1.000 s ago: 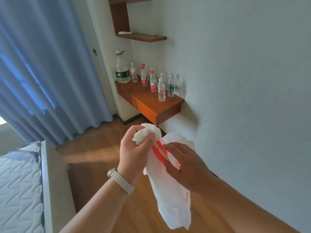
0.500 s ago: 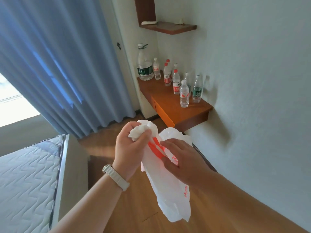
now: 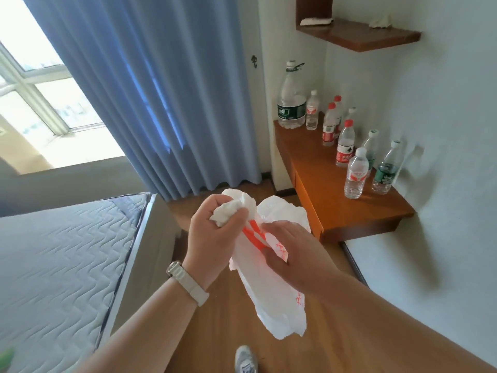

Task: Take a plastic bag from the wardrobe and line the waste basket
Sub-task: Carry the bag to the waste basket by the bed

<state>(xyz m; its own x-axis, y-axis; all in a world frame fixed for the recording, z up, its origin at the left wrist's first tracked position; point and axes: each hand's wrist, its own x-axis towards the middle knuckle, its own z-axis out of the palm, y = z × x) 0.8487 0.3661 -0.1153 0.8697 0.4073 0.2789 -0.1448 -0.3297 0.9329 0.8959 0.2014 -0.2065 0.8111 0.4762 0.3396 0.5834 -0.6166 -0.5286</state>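
A white plastic bag with red print hangs in front of me over the wooden floor. My left hand, with a pale watch on the wrist, is closed around a bunched top part of the bag. My right hand pinches the bag's other side just to the right, fingers pressed into the plastic. No waste basket or wardrobe shows in the head view.
A bare mattress on a bed frame fills the left. A wall-mounted wooden desk with several water bottles is at the right, a shelf above it. Blue curtains hang ahead. My shoe is below.
The view has swung left and moved forward, bringing the window and more of the mattress into sight. Both hands keep hold of the bag in much the same pose.
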